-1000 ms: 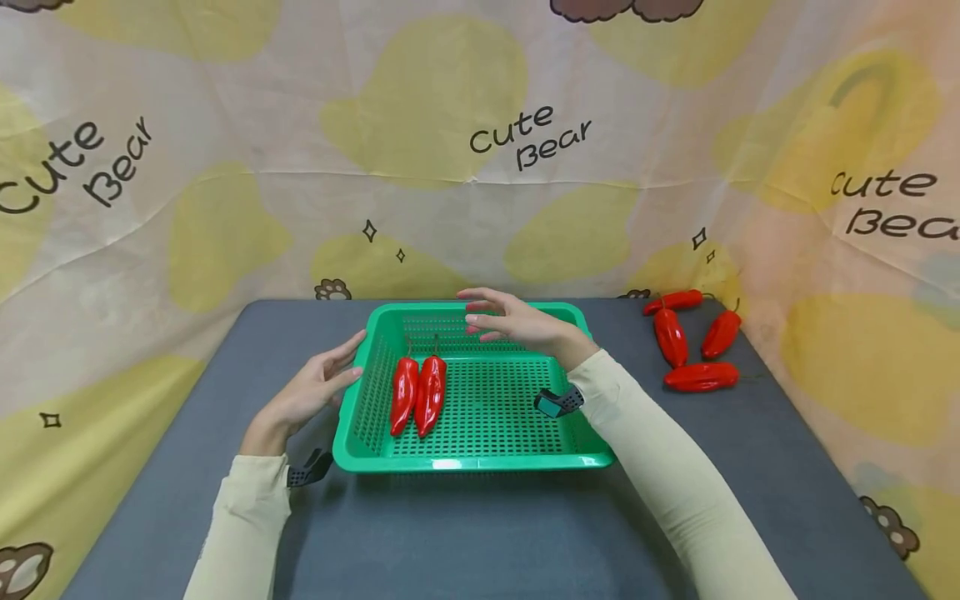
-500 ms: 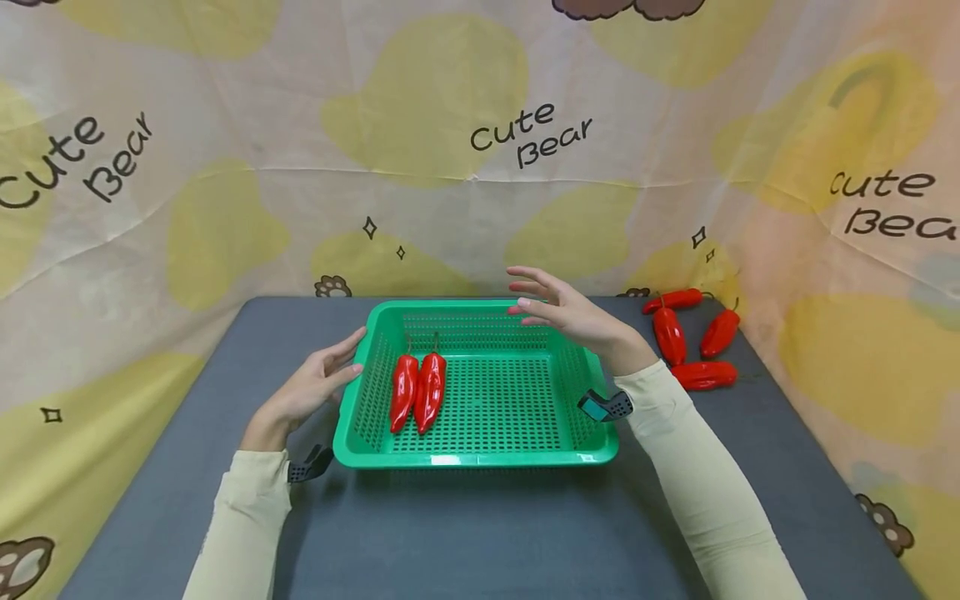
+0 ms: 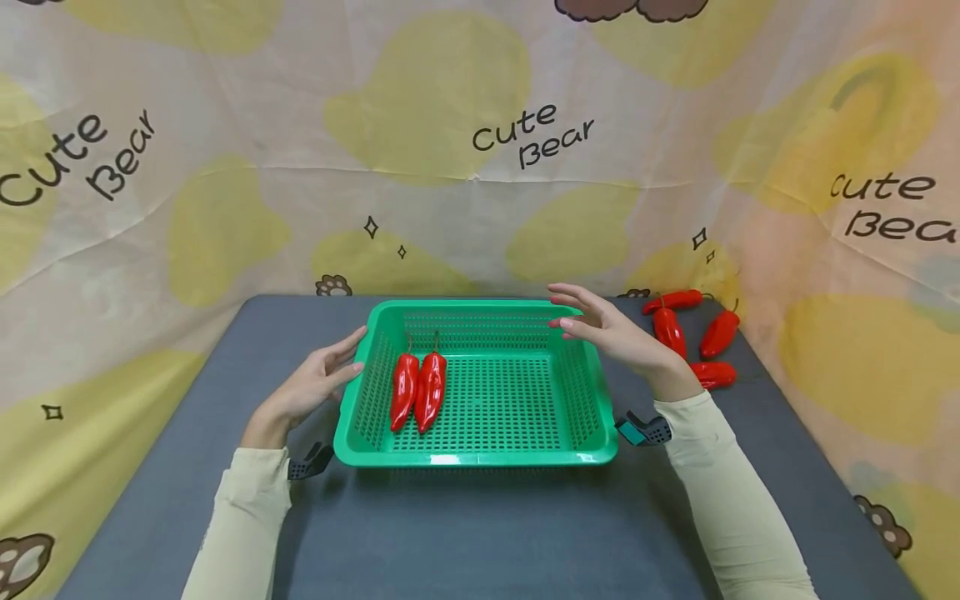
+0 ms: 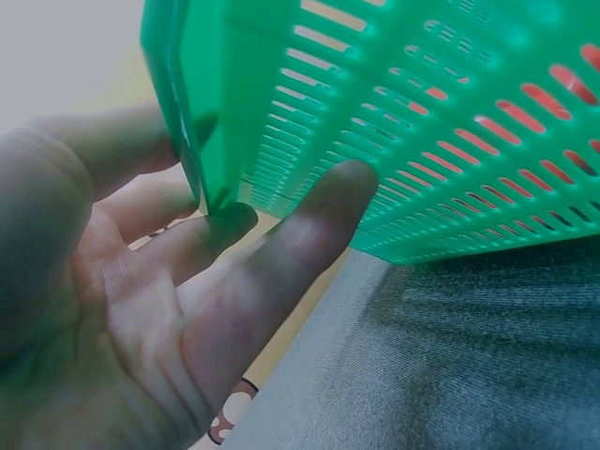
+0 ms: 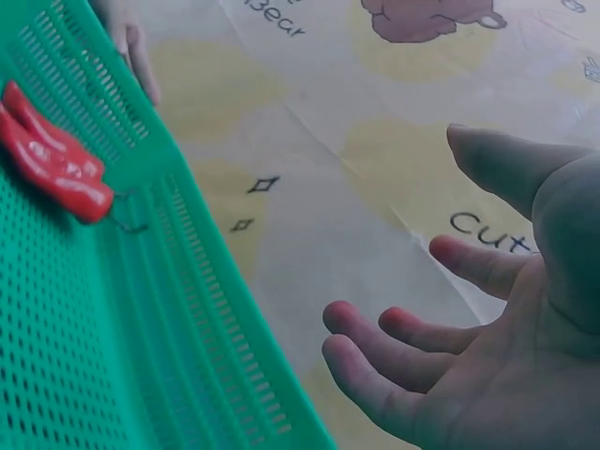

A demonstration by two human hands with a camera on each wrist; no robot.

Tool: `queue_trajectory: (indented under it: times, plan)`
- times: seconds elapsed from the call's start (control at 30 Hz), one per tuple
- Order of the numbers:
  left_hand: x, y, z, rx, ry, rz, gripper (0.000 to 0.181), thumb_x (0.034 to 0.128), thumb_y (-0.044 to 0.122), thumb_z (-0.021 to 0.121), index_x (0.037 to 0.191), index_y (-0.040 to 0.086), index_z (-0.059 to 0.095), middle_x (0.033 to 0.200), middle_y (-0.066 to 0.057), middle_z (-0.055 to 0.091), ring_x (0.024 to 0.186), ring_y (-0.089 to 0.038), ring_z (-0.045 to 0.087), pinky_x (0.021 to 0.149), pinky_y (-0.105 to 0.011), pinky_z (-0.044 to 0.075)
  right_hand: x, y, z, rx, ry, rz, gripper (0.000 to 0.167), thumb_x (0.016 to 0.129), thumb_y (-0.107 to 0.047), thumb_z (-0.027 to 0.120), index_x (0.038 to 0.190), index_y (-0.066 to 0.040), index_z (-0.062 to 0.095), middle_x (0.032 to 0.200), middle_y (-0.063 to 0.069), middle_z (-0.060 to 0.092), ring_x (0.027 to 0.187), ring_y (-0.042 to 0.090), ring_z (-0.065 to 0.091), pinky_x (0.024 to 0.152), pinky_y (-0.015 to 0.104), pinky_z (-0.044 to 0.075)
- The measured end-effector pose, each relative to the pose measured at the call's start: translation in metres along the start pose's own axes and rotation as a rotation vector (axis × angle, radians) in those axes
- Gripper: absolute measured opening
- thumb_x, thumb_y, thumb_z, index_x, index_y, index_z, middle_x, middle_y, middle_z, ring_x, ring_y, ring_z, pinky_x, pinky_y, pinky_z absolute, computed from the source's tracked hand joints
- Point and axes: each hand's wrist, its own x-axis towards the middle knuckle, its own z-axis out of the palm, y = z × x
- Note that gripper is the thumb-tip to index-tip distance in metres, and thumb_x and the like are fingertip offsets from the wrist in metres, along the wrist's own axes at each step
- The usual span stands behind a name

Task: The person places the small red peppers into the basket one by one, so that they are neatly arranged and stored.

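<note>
Two glossy red peppers lie side by side in the left half of the green basket, their stems toward the far edge of the tabletop. They look light, firm and a little slippery, so the thick middle of each seems the surest hold, while the thin stems look easy to bend. The basket appears light and slightly flexible, best held by its rim.

The left hand holds the basket's left rim, the thumb at the lip and the fingers against the outer wall; how hard they press cannot be told. The right hand hovers near the basket's far right corner, fingers loosely spread, holding nothing.

Four loose peppers rest by the tabletop's far right corner, the nearest partly hidden by the right wrist. Altogether: six peppers, one basket.
</note>
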Motion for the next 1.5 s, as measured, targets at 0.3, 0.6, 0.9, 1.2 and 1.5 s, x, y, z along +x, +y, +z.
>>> queue_trajectory:
  times: [0.3,0.6,0.9,1.2,1.5]
  plan:
    - [0.002,0.002,0.001,0.018,0.012,0.003,0.068,0.107,0.028,0.052,0.164,0.023,0.015,0.17,-0.012,0.016,0.119,0.01,0.055,0.074,-0.042,0.062,-0.024,0.022,-0.017,-0.013,0.103,0.028,0.056,0.108,-0.018,0.048,0.16,-0.014,0.027,0.164,0.02,0.026,0.127,0.013,0.059,0.101,0.02,0.05]
    - [-0.002,-0.002,0.001,-0.01,0.011,0.009,0.069,0.1067,0.024,0.053,0.164,0.02,0.015,0.169,-0.016,0.018,0.115,0.006,0.061,0.076,-0.042,0.063,-0.044,0.045,-0.035,0.015,0.198,0.068,0.056,0.109,-0.021,0.045,0.161,-0.016,0.024,0.164,0.022,0.024,0.126,0.008,0.058,0.1,0.014,0.049]
    - [-0.006,-0.005,0.001,-0.028,0.013,0.017,0.069,0.1069,0.022,0.052,0.164,0.019,0.015,0.169,-0.017,0.02,0.113,0.003,0.064,0.074,-0.042,0.063,-0.051,0.064,-0.044,0.062,0.258,0.085,0.056,0.109,-0.022,0.044,0.16,-0.011,0.023,0.162,0.029,0.021,0.12,-0.001,0.06,0.096,0.012,0.05]
    - [-0.001,-0.004,0.0,-0.057,0.009,0.026,0.069,0.1066,0.02,0.053,0.164,0.018,0.015,0.168,-0.017,0.021,0.113,-0.002,0.066,0.074,-0.044,0.063,-0.056,0.07,-0.055,0.065,0.255,0.09,0.055,0.11,-0.024,0.042,0.161,-0.014,0.023,0.162,0.028,0.02,0.122,0.0,0.059,0.097,0.013,0.05]
    - [-0.002,-0.004,0.001,-0.05,0.006,0.032,0.068,0.1069,0.021,0.052,0.164,0.018,0.015,0.169,-0.016,0.021,0.115,0.001,0.065,0.074,-0.043,0.063,-0.068,0.071,-0.065,0.033,0.262,0.128,0.057,0.11,-0.027,0.042,0.162,-0.018,0.021,0.162,0.027,0.021,0.121,-0.004,0.059,0.096,0.011,0.05]
